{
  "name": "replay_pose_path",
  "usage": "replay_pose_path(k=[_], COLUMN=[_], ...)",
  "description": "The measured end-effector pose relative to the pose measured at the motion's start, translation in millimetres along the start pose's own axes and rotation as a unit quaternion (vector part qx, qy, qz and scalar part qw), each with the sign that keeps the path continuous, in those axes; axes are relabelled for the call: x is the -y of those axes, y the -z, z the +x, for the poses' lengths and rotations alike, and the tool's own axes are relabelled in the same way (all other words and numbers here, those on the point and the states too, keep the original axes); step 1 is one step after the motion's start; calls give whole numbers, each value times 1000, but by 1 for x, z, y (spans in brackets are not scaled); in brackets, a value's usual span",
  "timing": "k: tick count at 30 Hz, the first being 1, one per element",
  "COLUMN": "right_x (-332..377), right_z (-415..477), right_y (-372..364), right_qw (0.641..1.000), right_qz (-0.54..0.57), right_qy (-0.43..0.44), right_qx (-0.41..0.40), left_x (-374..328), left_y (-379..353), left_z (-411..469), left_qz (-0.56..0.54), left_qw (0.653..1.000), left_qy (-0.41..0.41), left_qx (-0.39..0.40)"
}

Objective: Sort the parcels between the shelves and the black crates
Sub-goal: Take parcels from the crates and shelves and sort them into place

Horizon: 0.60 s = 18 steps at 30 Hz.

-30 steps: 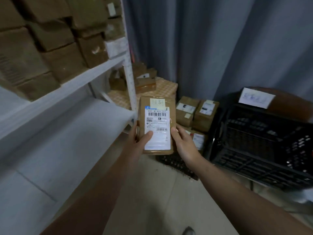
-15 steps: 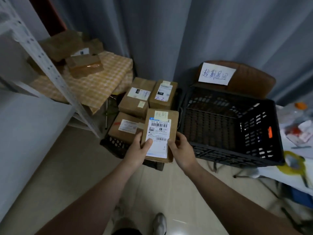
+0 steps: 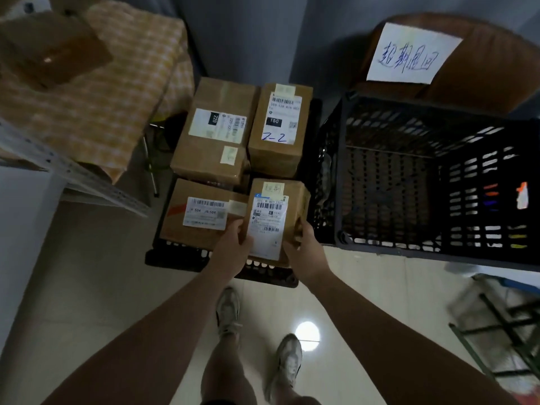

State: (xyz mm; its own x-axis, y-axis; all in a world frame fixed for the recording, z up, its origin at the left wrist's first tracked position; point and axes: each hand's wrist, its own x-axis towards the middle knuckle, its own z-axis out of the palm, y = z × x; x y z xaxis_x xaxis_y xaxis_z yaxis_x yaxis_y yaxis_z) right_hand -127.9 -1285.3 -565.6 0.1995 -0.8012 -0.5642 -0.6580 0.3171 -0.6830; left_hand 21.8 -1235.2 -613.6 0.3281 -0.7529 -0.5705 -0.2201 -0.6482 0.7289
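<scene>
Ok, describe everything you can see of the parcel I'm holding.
The held parcel is a brown cardboard box, closed, label face up. A white shipping label with barcodes covers most of that face; a pale handwritten note sits above it. The left hand grips its left edge, thumb on the label; the right hand grips its right side. It is over the near right corner of the low black crate, beside another labelled parcel.
</scene>
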Motion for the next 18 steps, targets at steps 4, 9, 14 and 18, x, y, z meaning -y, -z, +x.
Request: replay_pose_path(k=[4,9,14,18], right_x=[0,-8,-8,-7], right_z=[23,37,46,50], right_y=[-11,-11,-2,2], right_qw=[999,996,992,998], right_qz=[24,86,119,47], right_qy=[-18,-21,-38,9], right_qx=[-12,-9,4,-41], left_x=[4,-1,-8,-13], left_y=[0,-3,-14,-17], left_z=[15,21,14,20], left_qz=[-5,7,63,112], left_qw=[1000,998,990,982], left_qy=[-8,-64,-113,-147], left_qx=[17,-19,-48,-30])
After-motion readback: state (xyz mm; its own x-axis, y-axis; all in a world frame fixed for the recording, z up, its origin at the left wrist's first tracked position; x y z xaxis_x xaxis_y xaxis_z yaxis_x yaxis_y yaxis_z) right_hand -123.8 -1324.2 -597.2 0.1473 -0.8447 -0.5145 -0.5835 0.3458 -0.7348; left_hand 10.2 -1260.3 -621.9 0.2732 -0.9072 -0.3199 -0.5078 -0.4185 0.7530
